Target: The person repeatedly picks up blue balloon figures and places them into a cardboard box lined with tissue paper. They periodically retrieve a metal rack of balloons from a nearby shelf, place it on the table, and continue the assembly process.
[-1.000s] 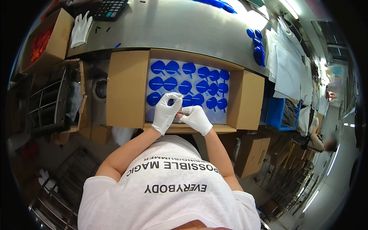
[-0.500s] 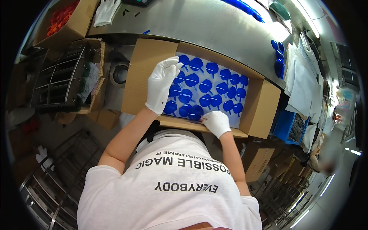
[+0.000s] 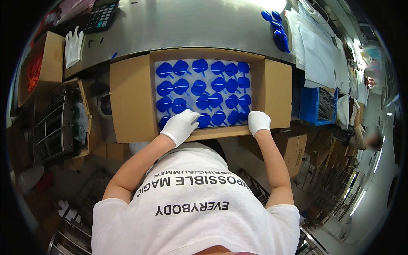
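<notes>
An open cardboard box (image 3: 199,53) lies before me, its flaps folded out at the sides. On a whitish sheet (image 3: 190,100) inside, glossy blue lens-shaped pieces (image 3: 199,87) with short stems lie in several rows. My left hand (image 3: 180,126), in a white glove, bends over the near row beside a blue piece (image 3: 204,120). Its fingers are closed together, and whatever they hold is hidden. At the near right corner my gloved right hand (image 3: 259,122) has its fingers curled, their tips at a blue piece (image 3: 243,115) that overlaps its neighbour.
The metal worktable (image 3: 182,25) carries a calculator (image 3: 101,15), a white glove (image 3: 74,47), more blue pieces (image 3: 278,32) and white sheets (image 3: 318,55). A box of red parts (image 3: 51,59) stands left, above a dark rack (image 3: 53,123). At right is a blue crate (image 3: 312,104).
My left hand has come from the box's left side down to the near row. My right hand has moved rightward to the near right corner. The box now appears further left and straighter.
</notes>
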{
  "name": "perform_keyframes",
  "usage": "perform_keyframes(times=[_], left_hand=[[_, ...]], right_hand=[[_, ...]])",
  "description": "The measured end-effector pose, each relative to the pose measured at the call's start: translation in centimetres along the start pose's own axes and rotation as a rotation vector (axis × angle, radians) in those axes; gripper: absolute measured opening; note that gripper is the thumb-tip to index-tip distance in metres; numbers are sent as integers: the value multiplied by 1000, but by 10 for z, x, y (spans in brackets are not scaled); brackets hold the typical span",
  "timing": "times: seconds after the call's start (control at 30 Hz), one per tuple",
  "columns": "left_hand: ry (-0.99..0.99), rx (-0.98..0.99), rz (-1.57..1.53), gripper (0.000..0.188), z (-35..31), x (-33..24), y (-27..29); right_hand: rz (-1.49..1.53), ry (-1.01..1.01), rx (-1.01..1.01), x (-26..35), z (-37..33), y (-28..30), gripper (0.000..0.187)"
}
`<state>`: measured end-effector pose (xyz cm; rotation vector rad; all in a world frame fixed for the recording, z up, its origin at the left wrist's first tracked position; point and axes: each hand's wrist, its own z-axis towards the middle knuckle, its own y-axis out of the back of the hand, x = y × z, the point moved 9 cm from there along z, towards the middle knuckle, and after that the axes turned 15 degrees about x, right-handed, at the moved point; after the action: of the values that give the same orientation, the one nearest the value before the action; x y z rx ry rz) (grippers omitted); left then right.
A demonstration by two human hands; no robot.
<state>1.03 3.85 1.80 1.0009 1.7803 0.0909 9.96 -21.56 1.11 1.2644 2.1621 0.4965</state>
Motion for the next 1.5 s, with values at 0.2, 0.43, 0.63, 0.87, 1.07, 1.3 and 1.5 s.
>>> perform_keyframes(times=[0.2, 0.43, 0.63, 0.87, 1.07, 1.3, 1.5], left_hand=[[343, -207, 104, 30, 1, 39, 35], [422, -119, 168, 39, 29, 59, 25], [329, -165, 278, 26, 38, 42, 23], [273, -273, 222, 25, 12, 23, 40], [90, -418, 244, 14, -24, 9, 48], [-53, -596, 309, 13, -61, 0, 46], [-118, -664, 333, 17, -53, -9, 50]], right_hand=[[310, 243, -195, 18, 8, 16, 18], [290, 345, -135, 80, 40, 26, 19], [242, 326, -197, 64, 40, 25, 16], [803, 280, 113, 11, 44, 29, 22], [413, 326, 18, 1, 48, -15, 22], [1165, 502, 244, -43, -6, 39, 22], [1543, 197, -779, -248, 5, 89, 32]])
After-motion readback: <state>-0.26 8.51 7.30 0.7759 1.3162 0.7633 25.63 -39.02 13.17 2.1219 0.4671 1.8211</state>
